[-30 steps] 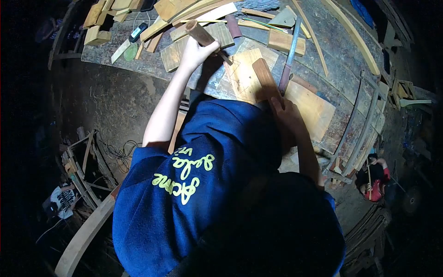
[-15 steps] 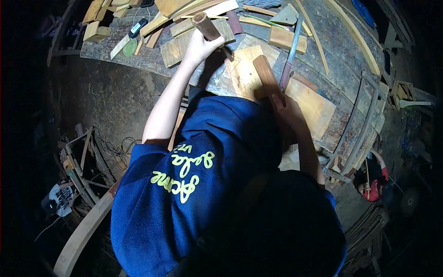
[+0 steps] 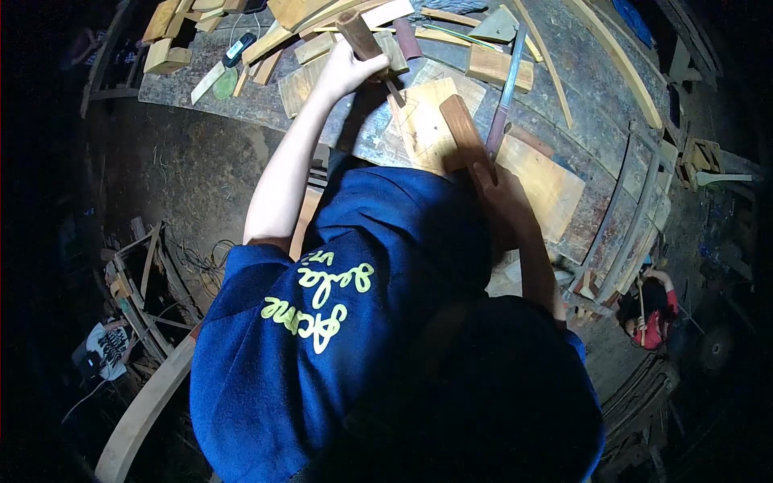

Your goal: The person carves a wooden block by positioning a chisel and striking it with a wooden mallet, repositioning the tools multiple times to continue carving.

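Observation:
My left hand [image 3: 352, 74] is wrapped round the thick wooden handle of a chisel [image 3: 359, 35]. The chisel's blade slants down to the near-left edge of a pale wooden board [image 3: 424, 129] with pencil lines on it. In my right hand [image 3: 498, 189], partly in shadow, is the lower end of a brown wooden block-like mallet [image 3: 462, 125], held over the right side of that board. A blue-bladed saw or long tool [image 3: 510, 76] lies just beyond this hand.
The worn workbench [image 3: 266, 105] carries offcuts, a wood block [image 3: 499, 68], a flat board [image 3: 541, 189] and curved strips [image 3: 620, 60]. A person in red [image 3: 656, 318] is at lower right, another in a printed shirt [image 3: 109, 346] at lower left.
My left hand and the chisel handle have shifted slightly to the left and up, tilting the handle more. My right hand and the mallet have barely moved.

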Action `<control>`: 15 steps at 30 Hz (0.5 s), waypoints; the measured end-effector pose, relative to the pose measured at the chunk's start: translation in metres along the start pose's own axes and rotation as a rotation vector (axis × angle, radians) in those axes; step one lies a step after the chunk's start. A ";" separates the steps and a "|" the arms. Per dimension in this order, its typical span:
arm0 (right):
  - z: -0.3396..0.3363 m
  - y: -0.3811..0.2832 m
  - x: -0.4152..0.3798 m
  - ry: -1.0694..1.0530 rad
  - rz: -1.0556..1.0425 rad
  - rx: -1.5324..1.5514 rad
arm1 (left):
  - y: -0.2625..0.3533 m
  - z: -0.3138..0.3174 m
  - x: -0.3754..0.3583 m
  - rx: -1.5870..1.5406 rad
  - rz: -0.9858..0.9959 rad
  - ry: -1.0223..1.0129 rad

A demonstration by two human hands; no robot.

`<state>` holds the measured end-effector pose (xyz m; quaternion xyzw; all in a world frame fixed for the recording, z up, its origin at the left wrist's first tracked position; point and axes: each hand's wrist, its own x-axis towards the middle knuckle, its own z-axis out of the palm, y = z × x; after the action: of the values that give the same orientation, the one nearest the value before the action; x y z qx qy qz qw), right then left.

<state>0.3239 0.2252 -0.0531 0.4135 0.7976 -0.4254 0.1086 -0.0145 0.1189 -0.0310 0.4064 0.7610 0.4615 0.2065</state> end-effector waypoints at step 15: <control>-0.002 -0.009 -0.007 -0.008 0.037 0.001 | 0.004 0.008 -0.008 -0.089 0.034 -0.080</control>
<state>0.3218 0.2197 -0.0423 0.4266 0.7890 -0.4256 0.1195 -0.0023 0.1178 -0.0322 0.4277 0.7240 0.4817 0.2469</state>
